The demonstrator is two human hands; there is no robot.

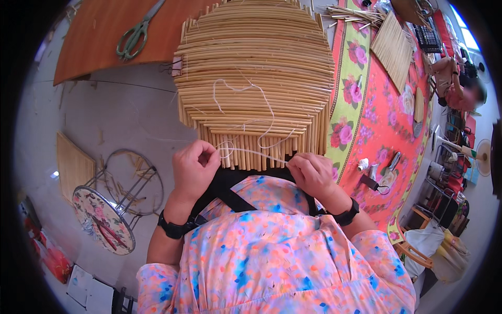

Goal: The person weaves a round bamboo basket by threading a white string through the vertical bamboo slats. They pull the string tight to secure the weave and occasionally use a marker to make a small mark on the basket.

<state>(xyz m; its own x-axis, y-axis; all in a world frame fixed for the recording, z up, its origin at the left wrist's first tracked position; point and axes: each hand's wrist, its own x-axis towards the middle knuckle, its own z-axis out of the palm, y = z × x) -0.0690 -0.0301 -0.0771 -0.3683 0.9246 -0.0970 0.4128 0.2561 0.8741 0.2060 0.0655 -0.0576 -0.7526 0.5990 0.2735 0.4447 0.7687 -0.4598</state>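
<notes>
A panel of straw-coloured reed sticks (256, 63) lies in front of me, its near edge at my lap. White thread (267, 104) loops loosely across the panel. Over the near ends of the sticks, my left hand (196, 165) pinches the thread, with a small loop beside its fingertips. My right hand (312, 172) pinches the same thread farther right, so a stretch of it runs between the two hands. Both hands are closed, and each wrist wears a black band.
Green-handled scissors (132, 42) lie on an orange-brown board (99, 36) at the far left. A fallen stool (104, 220) is on the floor at left, pliers (111, 234) on its seat. The floral-covered table (381, 120) at right bears another reed panel (393, 49) and small tools. A person (457, 86) sits far right.
</notes>
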